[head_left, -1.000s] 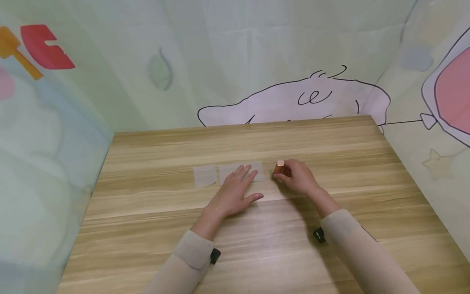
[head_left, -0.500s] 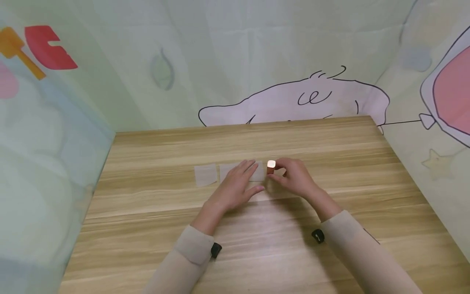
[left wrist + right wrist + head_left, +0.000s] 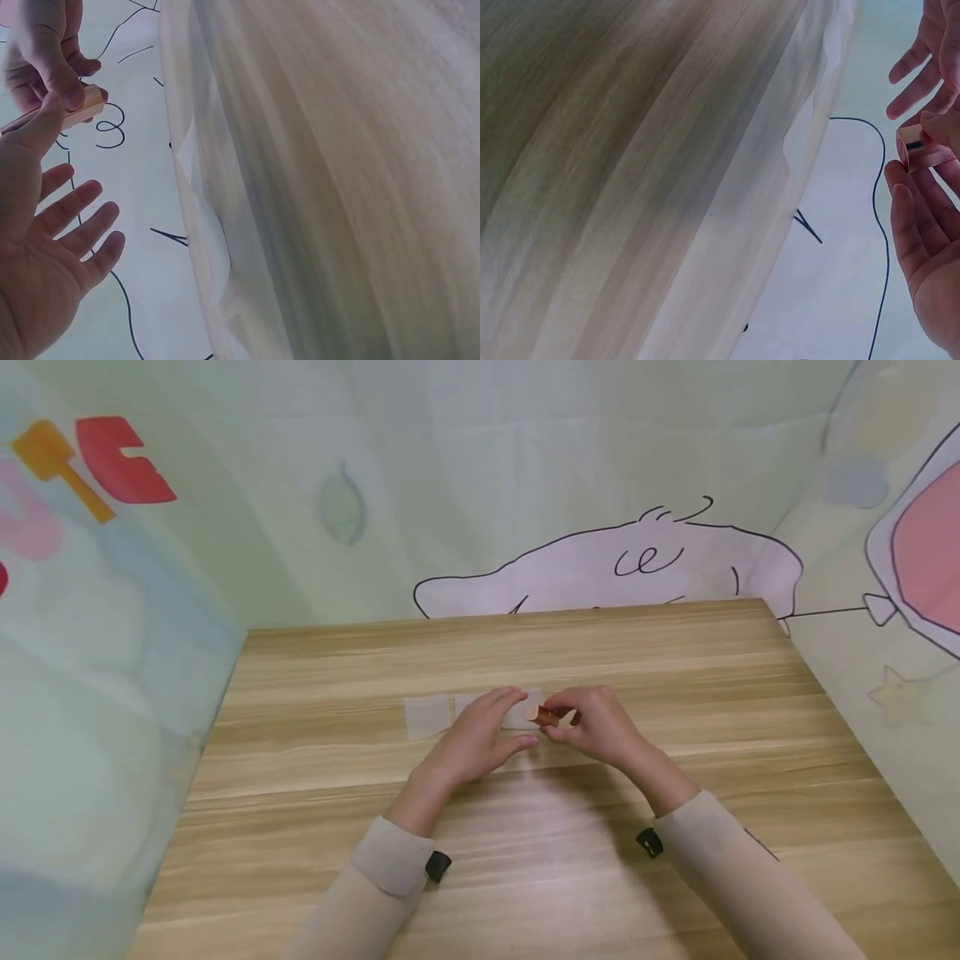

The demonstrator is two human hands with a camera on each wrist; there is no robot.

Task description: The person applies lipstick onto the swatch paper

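My right hand (image 3: pixel 600 724) pinches a small shiny copper-coloured lipstick tube (image 3: pixel 548 716) between thumb and fingers above the table. The tube lies tilted, its pale bright end pointing left toward my left hand (image 3: pixel 474 739). In the left wrist view, my left hand (image 3: pixel 49 262) has its fingers spread, and its thumb overlaps the tube (image 3: pixel 82 112); contact is unclear. Under and beside the left hand lie thin whitish square sheets: a left sheet (image 3: pixel 427 717), a middle sheet (image 3: pixel 463 702) mostly covered by the hand, and a right sheet (image 3: pixel 517 718) below the tube.
The wood-grain table (image 3: pixel 375 860) reaches back to a printed fabric backdrop (image 3: pixel 450 485), with a cartoon outline behind the far edge. A black wrist strap piece (image 3: pixel 437 866) shows at the left cuff and another black piece (image 3: pixel 649 842) at the right.
My right hand has moved left with the lipstick tube, which has tipped from near upright to pointing left. My left hand's fingers have drawn closer together and now stand beside the tube's end.
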